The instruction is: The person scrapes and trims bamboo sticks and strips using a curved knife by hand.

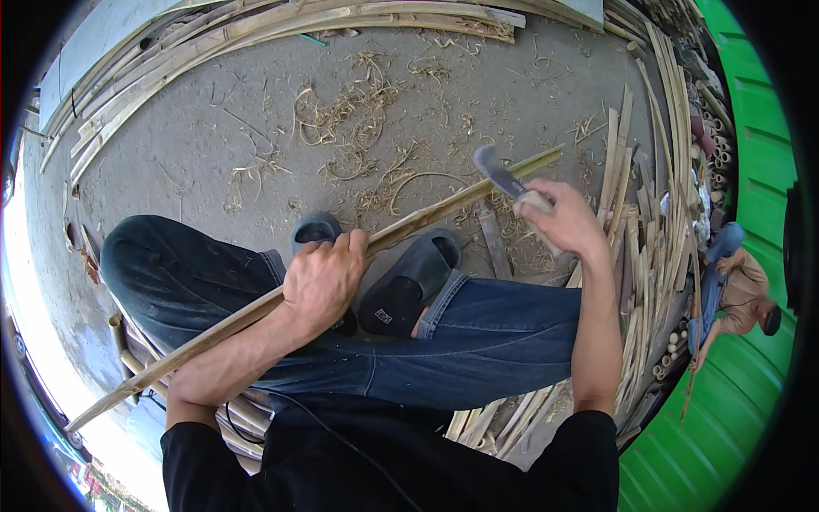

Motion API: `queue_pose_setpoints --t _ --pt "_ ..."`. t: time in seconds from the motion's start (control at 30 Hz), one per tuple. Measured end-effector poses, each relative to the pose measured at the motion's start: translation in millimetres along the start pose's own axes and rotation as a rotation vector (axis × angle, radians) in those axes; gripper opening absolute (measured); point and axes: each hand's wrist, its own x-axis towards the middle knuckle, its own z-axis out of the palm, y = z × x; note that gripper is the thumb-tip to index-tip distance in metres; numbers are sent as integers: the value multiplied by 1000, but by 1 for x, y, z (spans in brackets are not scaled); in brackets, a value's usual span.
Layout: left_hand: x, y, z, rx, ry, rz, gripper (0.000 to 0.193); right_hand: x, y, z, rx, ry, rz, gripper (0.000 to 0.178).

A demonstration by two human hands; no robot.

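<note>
Left hand (326, 277) is wrapped round a strip (444, 207) running near left to far right. Right hand (563, 218) has a knife (502, 173) by the handle, blade by the strip's far end, can't tell if touching. Shavings (341, 119) lie farther off.

wears blk short-slv tee (478, 465), blue jeans (503, 341), dk slippers (426, 260).
</note>
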Motion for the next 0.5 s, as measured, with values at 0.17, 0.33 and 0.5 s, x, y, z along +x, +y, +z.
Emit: queue_pose_setpoints --t 0.17,0.33,0.5 --pt "0 -2 3 34 -32 8 34 -14 -13 1 203 -155 -176 38" --pt "8 -8 -4 -61 -17 -55 37 -14 -17 7 32 27 -17 38" --pt "9 -13 -6 -116 -14 -104 40 -22 -15 16 110 35 -96 43"
